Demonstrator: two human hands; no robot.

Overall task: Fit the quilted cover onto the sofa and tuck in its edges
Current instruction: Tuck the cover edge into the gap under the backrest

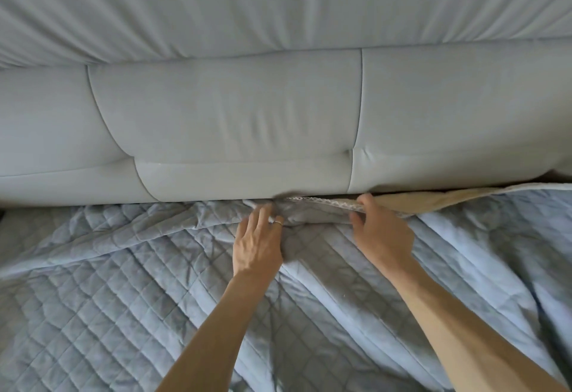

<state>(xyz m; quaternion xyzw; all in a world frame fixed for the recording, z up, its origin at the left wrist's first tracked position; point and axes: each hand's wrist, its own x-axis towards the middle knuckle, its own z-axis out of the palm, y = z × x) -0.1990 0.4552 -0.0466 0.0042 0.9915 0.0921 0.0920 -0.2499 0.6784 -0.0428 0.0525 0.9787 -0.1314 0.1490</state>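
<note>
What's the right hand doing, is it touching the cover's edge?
Touching. The head view shows the right hand pinching the lifted edge of the quilted cover, with its fingers curled over that edge, just below the sofa backrest.

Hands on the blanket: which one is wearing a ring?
The left hand, touching the quilted cover: a thin ring shows on one finger. The right hand shows none.

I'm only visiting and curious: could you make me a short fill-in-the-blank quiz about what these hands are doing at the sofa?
The left hand wears a ____ on one finger. The fingers of the right hand grip the ____ of the quilted cover. Where that cover is turned up, its underside is ____.

Missing words: ring; edge; beige.
</note>
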